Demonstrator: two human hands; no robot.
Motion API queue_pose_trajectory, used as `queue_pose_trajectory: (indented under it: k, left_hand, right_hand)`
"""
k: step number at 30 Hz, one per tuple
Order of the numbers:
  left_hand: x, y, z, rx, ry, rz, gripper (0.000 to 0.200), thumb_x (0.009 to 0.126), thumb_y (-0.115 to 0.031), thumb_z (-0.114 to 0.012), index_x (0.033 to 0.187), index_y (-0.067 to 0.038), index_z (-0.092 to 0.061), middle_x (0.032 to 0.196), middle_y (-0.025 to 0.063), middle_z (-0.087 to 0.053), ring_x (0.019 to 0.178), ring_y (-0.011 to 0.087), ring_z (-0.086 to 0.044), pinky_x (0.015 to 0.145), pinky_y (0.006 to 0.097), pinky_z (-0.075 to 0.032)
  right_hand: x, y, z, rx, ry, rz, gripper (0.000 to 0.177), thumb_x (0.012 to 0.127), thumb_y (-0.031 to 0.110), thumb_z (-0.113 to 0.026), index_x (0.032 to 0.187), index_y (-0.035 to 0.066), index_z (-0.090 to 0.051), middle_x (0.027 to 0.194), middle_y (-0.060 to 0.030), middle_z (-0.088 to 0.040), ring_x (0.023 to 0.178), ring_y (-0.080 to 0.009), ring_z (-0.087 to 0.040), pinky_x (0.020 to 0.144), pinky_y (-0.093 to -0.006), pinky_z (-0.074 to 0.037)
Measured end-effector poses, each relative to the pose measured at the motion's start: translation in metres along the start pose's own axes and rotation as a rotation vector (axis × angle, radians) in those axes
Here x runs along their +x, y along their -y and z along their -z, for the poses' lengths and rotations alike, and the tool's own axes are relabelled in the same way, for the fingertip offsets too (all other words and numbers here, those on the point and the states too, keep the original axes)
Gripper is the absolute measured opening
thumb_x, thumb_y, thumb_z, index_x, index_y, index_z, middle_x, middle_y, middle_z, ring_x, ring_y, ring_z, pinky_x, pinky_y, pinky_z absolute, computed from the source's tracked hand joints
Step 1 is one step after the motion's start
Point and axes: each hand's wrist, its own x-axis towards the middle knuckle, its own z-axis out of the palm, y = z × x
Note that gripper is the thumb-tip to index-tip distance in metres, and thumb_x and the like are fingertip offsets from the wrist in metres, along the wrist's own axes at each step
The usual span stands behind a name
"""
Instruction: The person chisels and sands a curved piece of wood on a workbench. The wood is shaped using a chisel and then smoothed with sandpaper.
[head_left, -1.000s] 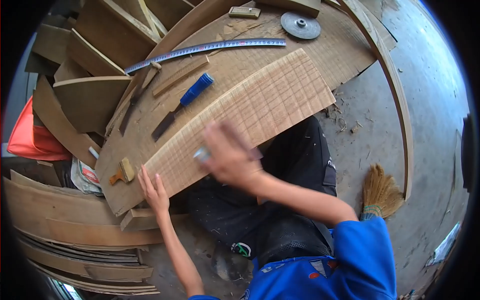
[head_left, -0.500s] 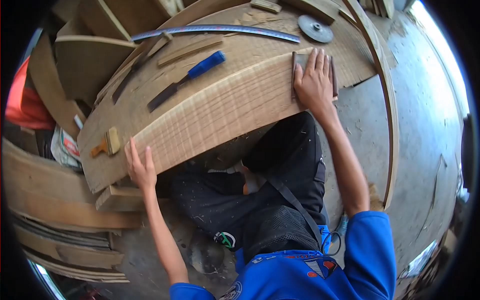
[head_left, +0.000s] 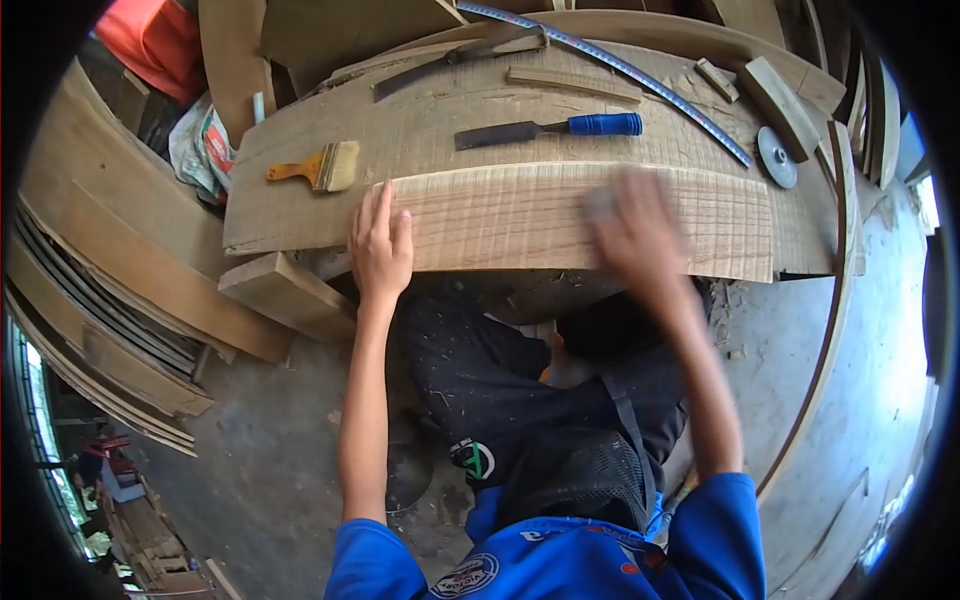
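Lower frame: my blue sleeves and dark trousers, with concrete floor (head_left: 270,470) to either side.

Left hand (head_left: 380,250), left of centre: palm down and flat, fingers (head_left: 382,205) stretched out and slightly spread, gripping nothing. The fingertips press on the left end of the curved plank (head_left: 500,215) and the heel of the hand hangs over its near edge.

Right hand (head_left: 635,235), right of centre: blurred. It lies over the same plank, well apart from the left hand. There is a grey smear at its fingertips. I cannot tell whether the fingers are closed on anything.

The curved plank runs across the middle of the frame as a shallow arc, from my left fingers to the right side. The wood is pale and raw, crossed by fine ridged lines, and its right end is cut square. It rests on a larger, darker curved board (head_left: 440,105), with its near edge sticking out over my lap.

Just below the plank's left end is a wood block (head_left: 285,290).

Beyond the plank, on the big board:
- Paintbrush (head_left: 315,168) at upper left, near my left fingertips.
- Blue-handled chisel (head_left: 545,130) at upper centre, lying flat and parallel to the plank.
- Thin wood strip (head_left: 573,85) beyond the chisel.
- Measuring tape (head_left: 640,80) slanting from top centre down to the right.
- Grey disc (head_left: 777,157) at the tape's lower end, upper right.

Farthest out are stacked curved boards (head_left: 100,300) along the left edge and orange cloth (head_left: 160,35) at top left.
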Motion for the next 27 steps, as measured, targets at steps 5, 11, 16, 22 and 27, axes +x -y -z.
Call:
queue_pose_trajectory:
  k: [5, 11, 16, 22, 27]
  left_hand:
    - [0.0, -0.004, -0.006, 0.034, -0.067, 0.043, 0.043, 0.083, -0.027, -0.05, 0.122, -0.01, -0.049, 0.122, 0.019, -0.047, 0.112, 0.0361, -0.045, 0.093, 0.044, -0.035]
    - [-0.002, -0.008, -0.005, 0.112, -0.126, 0.035, 0.041, 0.081, -0.025, -0.051, 0.12, -0.012, -0.051, 0.121, 0.015, -0.049, 0.11, 0.0335, -0.046, 0.092, 0.0437, -0.035]
    - [-0.001, -0.004, -0.002, 0.043, -0.137, 0.004, 0.037, 0.082, -0.017, -0.05, 0.119, -0.011, -0.052, 0.117, 0.0147, -0.052, 0.108, 0.033, -0.047, 0.092, 0.0414, -0.036]
    - [-0.003, -0.001, -0.001, -0.015, -0.133, -0.003, 0.034, 0.082, -0.006, -0.046, 0.116, -0.006, -0.051, 0.115, 0.0131, -0.053, 0.106, 0.0321, -0.048, 0.092, 0.0399, -0.037]
    - [-0.004, -0.008, -0.006, 0.055, -0.197, 0.066, 0.033, 0.082, -0.005, -0.046, 0.114, -0.01, -0.052, 0.114, 0.0108, -0.054, 0.105, 0.0305, -0.049, 0.088, 0.0403, -0.038]
  right_hand:
    - [-0.069, -0.145, -0.009, 0.117, 0.188, -0.369, 0.055, 0.093, 0.033, -0.031, 0.135, 0.0, -0.026, 0.138, -0.0275, -0.023, 0.131, -0.0385, -0.018, 0.109, -0.0401, -0.012]
    - [0.011, -0.024, -0.017, -0.184, 0.13, -0.035, 0.041, 0.088, 0.02, -0.038, 0.124, 0.001, -0.04, 0.127, -0.0326, -0.035, 0.119, -0.0474, -0.034, 0.102, -0.0514, -0.024]
    - [0.082, 0.147, -0.017, 0.421, -0.241, 0.03, 0.047, 0.082, 0.03, -0.047, 0.114, -0.005, -0.047, 0.12, -0.0249, -0.046, 0.118, -0.0367, -0.04, 0.101, -0.0427, -0.031]
    - [0.048, 0.027, -0.008, 0.619, 0.036, -0.091, 0.052, 0.085, 0.038, -0.047, 0.116, -0.003, -0.045, 0.125, -0.0221, -0.043, 0.121, -0.0362, -0.036, 0.101, -0.0424, -0.03]
    - [-0.067, -0.12, -0.006, 0.108, 0.113, -0.534, 0.061, 0.089, 0.038, -0.037, 0.133, -0.004, -0.027, 0.139, -0.0232, -0.024, 0.13, -0.0369, -0.021, 0.108, -0.0398, -0.016]
